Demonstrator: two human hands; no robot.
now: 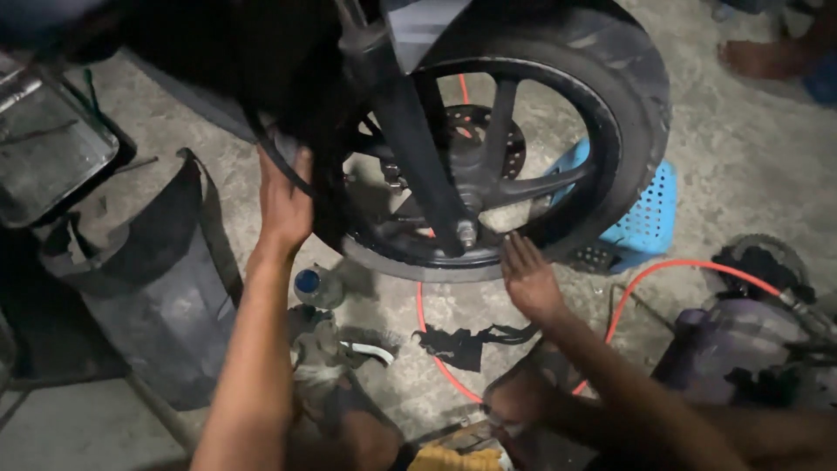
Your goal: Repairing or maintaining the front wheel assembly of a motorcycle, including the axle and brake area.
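Crouching under the front wheel of a motorbike, we take that wheel as our landmark for everything below.

Our left hand is up at the wheel's left edge, where the tyre meets the dark bodywork. Fingers point upward, pressed against the rubber; they look curled onto a thin black strip or cable, though the shadow there keeps us from telling whether they truly clamp it. Forearm rises nearly straight from our knee.

Our right hand sits at the wheel's bottom, touching the rim just right of the fork leg and the axle bolt. Fingers are straight, slightly spread, laid flat on the rim, gripping nothing. Forearm comes in low from the lower right.

So the wheel lies above and ahead of both hands, its axle running roughly toward us. The right hand is nearer the hub; the left is nearer the tyre's tread.

Below the wheel: an orange hose looping on the concrete, a black rag, a small bottle. Behind it, a blue plastic basket. Left of it, a loose black mudguard and a metal tray.
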